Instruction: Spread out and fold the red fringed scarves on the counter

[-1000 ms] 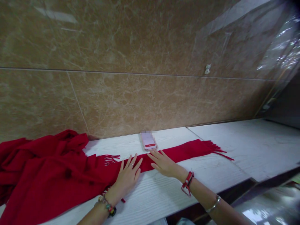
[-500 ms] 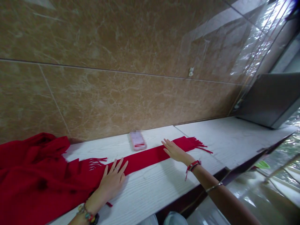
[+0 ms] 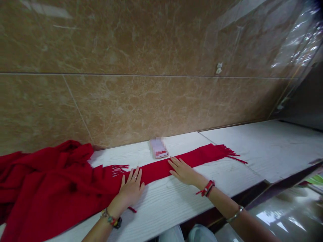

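A red scarf (image 3: pixel 199 157) lies in a long narrow folded strip on the white wood-grain surface, with its fringed end at the right. My left hand (image 3: pixel 132 190) rests open, palm down, where the strip meets the wider heap of red cloth (image 3: pixel 58 188); another bit of fringe lies just beyond its fingers. Around the middle of the strip, my right hand (image 3: pixel 184 172) is laid flat with fingers extended over the cloth. Neither hand grasps anything. A phone-like object (image 3: pixel 158 148), partly pixelated, lies just behind the strip.
A brown marbled tile wall (image 3: pixel 151 104) rises along the back of the white surface (image 3: pixel 257 141). At the far right stands a dark grey box-like object (image 3: pixel 308 101). The surface's front edge drops off near my knees (image 3: pixel 202 233).
My right hand has slid left along the strip, closer to my left hand. The left hand stays in about the same place on the cloth. The view has shifted left.
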`<state>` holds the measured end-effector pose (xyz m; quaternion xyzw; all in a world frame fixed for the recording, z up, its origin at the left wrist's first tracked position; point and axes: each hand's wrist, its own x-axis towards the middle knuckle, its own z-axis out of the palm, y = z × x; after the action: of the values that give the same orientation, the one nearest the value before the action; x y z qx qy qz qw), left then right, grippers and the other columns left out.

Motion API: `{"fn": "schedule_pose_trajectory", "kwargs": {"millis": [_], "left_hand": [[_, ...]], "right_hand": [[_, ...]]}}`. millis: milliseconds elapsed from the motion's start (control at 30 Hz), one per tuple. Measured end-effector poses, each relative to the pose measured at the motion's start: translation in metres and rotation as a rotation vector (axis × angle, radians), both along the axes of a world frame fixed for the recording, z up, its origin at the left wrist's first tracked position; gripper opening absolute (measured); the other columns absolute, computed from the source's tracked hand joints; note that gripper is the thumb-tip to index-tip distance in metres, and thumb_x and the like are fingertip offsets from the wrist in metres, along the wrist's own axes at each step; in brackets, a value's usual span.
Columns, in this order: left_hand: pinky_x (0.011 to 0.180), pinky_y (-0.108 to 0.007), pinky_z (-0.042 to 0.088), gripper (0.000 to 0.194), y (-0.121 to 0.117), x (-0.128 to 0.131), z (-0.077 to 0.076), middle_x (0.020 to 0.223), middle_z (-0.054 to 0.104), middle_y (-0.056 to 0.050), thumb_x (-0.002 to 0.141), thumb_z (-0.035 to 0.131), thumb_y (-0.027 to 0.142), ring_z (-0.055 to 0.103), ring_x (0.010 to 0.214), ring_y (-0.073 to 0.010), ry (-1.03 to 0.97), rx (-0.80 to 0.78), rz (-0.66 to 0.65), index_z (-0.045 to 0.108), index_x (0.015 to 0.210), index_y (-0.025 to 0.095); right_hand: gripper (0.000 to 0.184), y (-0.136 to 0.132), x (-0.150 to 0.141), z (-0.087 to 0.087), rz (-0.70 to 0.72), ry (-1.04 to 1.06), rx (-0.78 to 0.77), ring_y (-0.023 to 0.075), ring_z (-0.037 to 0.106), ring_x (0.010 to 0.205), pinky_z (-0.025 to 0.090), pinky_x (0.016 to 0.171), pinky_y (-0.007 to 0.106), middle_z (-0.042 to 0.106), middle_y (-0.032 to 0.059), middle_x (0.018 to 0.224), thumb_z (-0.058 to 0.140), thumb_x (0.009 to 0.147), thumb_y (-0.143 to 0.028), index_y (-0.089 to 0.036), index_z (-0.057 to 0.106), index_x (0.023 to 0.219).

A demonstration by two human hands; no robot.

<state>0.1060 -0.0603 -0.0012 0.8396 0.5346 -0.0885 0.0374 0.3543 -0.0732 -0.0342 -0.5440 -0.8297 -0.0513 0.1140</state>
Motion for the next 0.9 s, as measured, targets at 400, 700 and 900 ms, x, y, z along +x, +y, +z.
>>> {"fn": "schedule_pose_trajectory", "kwargs": {"millis": [400,700,900], "left_hand": [[0.102,-0.051,0.018,0.058,-0.002,-0.006,-0.001,0.142,0.019,-0.010,0.086,0.022,0.049,0.013,0.130,-0.0253,-0.113,-0.054,-0.258,0.022,0.135,0.016],[0.084,-0.034,0.042,0.026,0.011,0.005,-0.005,0.109,0.056,-0.008,0.083,0.044,0.026,0.053,0.099,-0.0206,-0.160,0.238,-0.453,0.053,0.107,0.018],[0.075,-0.031,0.046,0.027,0.016,0.010,-0.004,0.101,0.058,-0.008,0.078,0.041,0.006,0.055,0.093,-0.0195,-0.105,0.276,-0.463,0.052,0.100,0.017]], "right_hand": [[0.049,-0.018,-0.035,0.012,0.151,0.058,-0.138,0.0219,0.019,0.128,0.021,0.103,0.044,0.026,0.0124,0.139,0.029,0.090,-0.033,-0.012,0.026,0.134],[0.043,-0.021,-0.045,0.012,0.167,0.115,-0.100,0.0181,0.030,0.124,0.024,0.103,0.039,0.038,0.0060,0.134,0.037,0.087,-0.022,-0.016,0.038,0.129],[0.032,-0.012,-0.052,0.004,0.130,0.095,0.027,0.0199,0.046,0.112,0.034,0.097,0.036,0.053,0.0098,0.120,0.047,0.083,-0.022,-0.013,0.054,0.113]]}}
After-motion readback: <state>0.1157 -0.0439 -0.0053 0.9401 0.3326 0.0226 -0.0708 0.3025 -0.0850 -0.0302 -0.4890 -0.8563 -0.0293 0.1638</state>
